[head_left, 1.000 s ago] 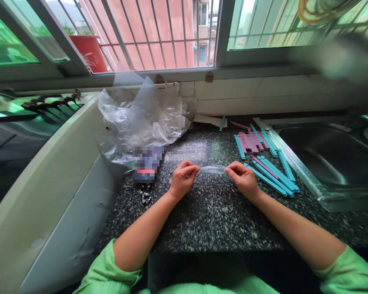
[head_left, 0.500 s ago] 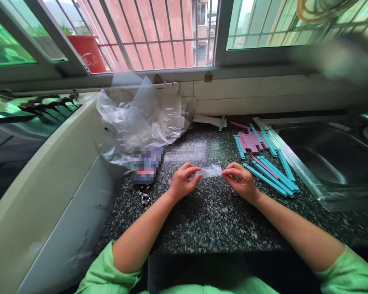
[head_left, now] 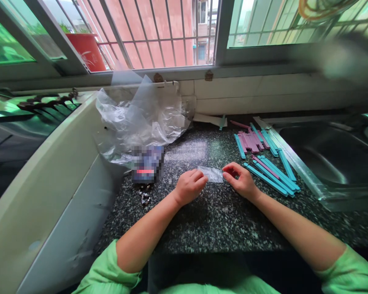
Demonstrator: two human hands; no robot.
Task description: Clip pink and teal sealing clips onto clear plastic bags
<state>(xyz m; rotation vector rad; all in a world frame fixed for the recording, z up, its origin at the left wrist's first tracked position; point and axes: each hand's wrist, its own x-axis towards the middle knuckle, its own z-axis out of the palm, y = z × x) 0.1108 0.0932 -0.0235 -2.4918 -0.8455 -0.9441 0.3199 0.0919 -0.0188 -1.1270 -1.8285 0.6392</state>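
Left hand (head_left: 190,185): fingers curled over clear film (head_left: 214,174), pinch hidden
Right hand (head_left: 242,181): fingertips at its edge; whether clamped, I can't tell

Head-worn view, facing forward and steeply down over the bench (head_left: 214,224).
The camera looks from the person's own head, above the bench's near edge, close enough that both forearms (head_left: 153,228) reach in from below; the left hand (head_left: 190,186) and right hand (head_left: 241,182) sit near mid-frame, the window (head_left: 222,34) above.
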